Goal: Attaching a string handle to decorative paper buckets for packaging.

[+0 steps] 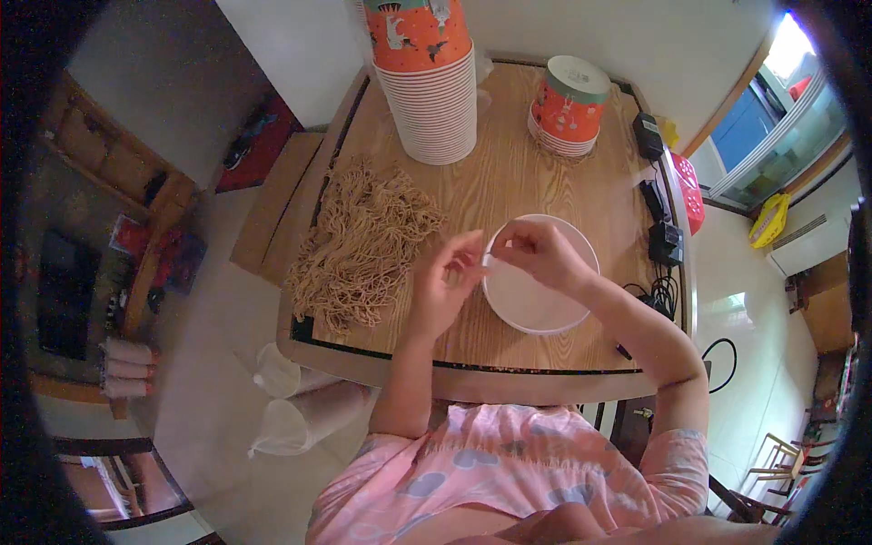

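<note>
A round white paper tub (pixel 543 309) stands on the wooden table in front of me, its white inside facing up. Over the tub's left side, my right hand (pixel 542 252) is closed, thumb and forefinger pinched together near the rim. Just left of that rim, my left hand (pixel 445 280) has its fingers curled and its fingertips close to the right hand's. Whatever is between the fingertips is too small to name. A loose heap of tan twisted cords (pixel 368 245) lies left of my left hand.
A tall stack of orange-and-white paper tubs (pixel 427 100) stands at the back. A shorter upside-down stack (pixel 569 107) is at the back right. Black power adapters (pixel 666 243) and cables lie along the right edge. Bagged white stacks (pixel 304 422) rest on the floor.
</note>
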Available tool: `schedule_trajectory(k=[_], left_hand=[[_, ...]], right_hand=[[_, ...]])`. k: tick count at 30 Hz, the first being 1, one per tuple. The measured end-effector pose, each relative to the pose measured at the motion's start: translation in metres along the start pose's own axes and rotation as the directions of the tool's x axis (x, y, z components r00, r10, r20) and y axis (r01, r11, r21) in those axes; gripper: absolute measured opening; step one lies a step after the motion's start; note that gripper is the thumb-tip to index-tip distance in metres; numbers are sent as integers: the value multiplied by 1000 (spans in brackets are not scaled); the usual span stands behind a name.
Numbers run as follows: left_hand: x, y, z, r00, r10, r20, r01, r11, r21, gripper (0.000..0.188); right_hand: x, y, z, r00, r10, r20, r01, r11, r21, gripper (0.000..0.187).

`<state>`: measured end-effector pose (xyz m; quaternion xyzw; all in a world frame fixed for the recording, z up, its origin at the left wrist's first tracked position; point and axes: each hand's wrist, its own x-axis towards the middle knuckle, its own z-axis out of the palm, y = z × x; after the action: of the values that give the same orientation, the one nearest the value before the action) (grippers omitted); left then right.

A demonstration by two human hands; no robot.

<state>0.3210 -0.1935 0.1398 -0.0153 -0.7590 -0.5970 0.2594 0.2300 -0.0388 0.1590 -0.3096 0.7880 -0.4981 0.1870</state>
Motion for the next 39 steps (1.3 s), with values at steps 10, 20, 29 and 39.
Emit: schedule_trajectory(k=[10, 20, 29, 39], left_hand=[[-6, -12, -3, 988, 153, 21, -154, 984, 89, 15], [-10, -24, -3, 973, -229, -31, 225, 971, -85, 10], [-2, 0, 4, 999, 30, -43, -30, 1000, 2, 16], [-7, -14, 2, 965, 263, -23, -257, 956, 144, 17]], right_hand=[[1, -7, -1, 947, 193, 258, -250, 946, 209, 15], [-5, -14, 12, 999, -22, -29, 22, 1000, -15, 12], [0, -3, 12, 999, 37, -18, -34, 989, 145, 12], [0, -1, -3, 886, 263, 381, -437, 748, 500, 16]])
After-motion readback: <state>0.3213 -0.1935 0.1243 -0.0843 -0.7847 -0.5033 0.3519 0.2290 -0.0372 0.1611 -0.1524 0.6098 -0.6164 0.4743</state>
